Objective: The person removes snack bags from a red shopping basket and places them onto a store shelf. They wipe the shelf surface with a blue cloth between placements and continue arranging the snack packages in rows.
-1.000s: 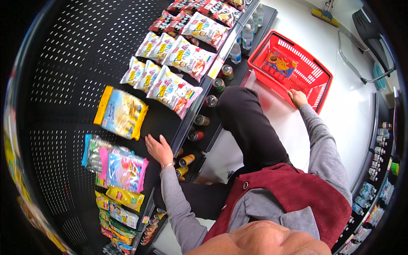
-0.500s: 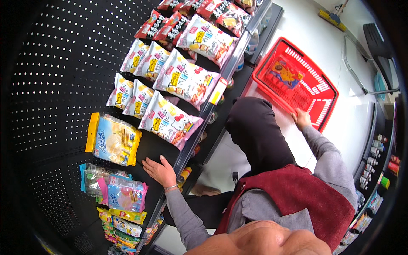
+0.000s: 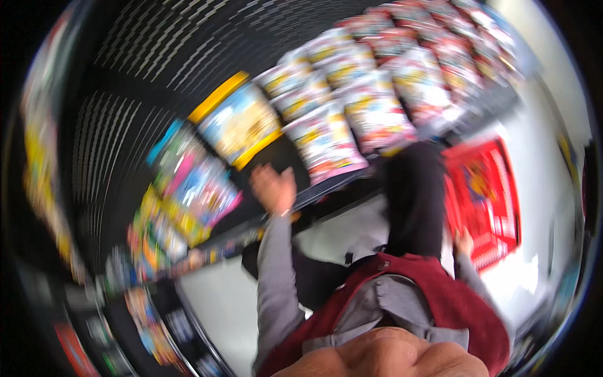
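Note:
My left hand (image 3: 274, 188) is over the front of the black shelf (image 3: 269, 164), fingers apart and nothing in it. Just beyond its fingertips lies a blue and yellow snack bag (image 3: 242, 122). To its left are pink-edged clear packs (image 3: 204, 188); to its right, a white and pink puffy snack bag (image 3: 323, 143). Down by my leg, my right hand (image 3: 463, 242) is closed on the rim of a red plastic shopping basket (image 3: 499, 217). Inside the basket sits a flat red and yellow package (image 3: 478, 179). Motion blurs the whole picture.
More white snack bags (image 3: 375, 108) and red and black bags (image 3: 455, 66) fill the shelf's right part. Small yellow and green packs (image 3: 151, 232) stand at its left. Another stocked shelf (image 3: 154, 327) shows at lower left. My bent knee (image 3: 411, 188) rises between shelf and basket.
The view has swung left, so the shelf lies flatter across the picture and more shelving shows at lower left. My left hand stays by the snack bag, and my right hand stays on the basket.

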`<state>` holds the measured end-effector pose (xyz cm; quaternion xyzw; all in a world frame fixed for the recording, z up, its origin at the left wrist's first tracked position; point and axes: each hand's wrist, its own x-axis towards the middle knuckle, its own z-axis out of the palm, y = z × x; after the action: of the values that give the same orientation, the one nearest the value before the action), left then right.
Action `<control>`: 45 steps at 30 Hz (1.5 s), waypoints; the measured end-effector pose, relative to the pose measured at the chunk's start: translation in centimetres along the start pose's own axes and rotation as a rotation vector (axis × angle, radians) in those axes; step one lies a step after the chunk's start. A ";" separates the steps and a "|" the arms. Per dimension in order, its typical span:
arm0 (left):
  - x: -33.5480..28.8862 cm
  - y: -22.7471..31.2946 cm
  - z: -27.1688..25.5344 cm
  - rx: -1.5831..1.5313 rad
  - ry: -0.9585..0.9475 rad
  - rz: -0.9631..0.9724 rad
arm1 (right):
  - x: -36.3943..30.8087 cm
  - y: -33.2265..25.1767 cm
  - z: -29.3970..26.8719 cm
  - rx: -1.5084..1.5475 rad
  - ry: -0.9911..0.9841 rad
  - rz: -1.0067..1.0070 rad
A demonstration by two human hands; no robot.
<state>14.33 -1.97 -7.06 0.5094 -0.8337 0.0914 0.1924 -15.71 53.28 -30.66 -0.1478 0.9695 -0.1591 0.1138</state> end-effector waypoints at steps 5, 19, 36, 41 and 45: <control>-0.3 0.4 -0.5 -0.133 -0.021 -0.230 | 1.9 2.4 -0.7 -0.055 -0.099 -0.068; -1.1 -0.9 -0.1 -0.285 -0.093 -0.264 | 12.4 -13.6 2.3 0.111 -0.333 -0.468; -0.7 0.4 0.5 -0.262 0.001 -0.347 | 15.1 -14.3 1.1 0.133 -0.371 -0.492; -0.6 0.5 1.1 -0.255 0.061 -0.361 | 15.8 -14.1 0.5 0.197 -0.364 -0.507; -0.7 0.5 1.1 -0.240 0.076 -0.359 | 16.5 -13.6 -0.6 0.279 -0.340 -0.518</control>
<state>13.92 -1.57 -8.36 0.6192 -0.7267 -0.0251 0.2964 -27.85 35.77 -28.31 -0.3965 0.8357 -0.2871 0.2489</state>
